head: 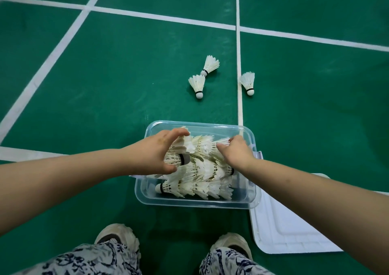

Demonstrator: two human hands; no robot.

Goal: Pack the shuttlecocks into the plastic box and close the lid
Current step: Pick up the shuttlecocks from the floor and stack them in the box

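A clear plastic box [147, 196] sits on the green court floor in front of my feet, holding several white shuttlecocks [200, 169] stacked in rows. My left hand [155, 150] curls around the left end of a row of them, at a black-banded cork. My right hand [237, 150] presses down on the feathers at the right side of the box, fingers closed over them. Three loose shuttlecocks lie on the floor beyond the box: one [210, 64], one [197, 84] and one [248, 82]. The box's pale lid [284, 228] lies flat on the floor to the right, partly under the box.
White court lines [239, 64] cross the green floor. My two pale shoes [115, 234] and patterned trouser legs are at the bottom edge, just behind the box.
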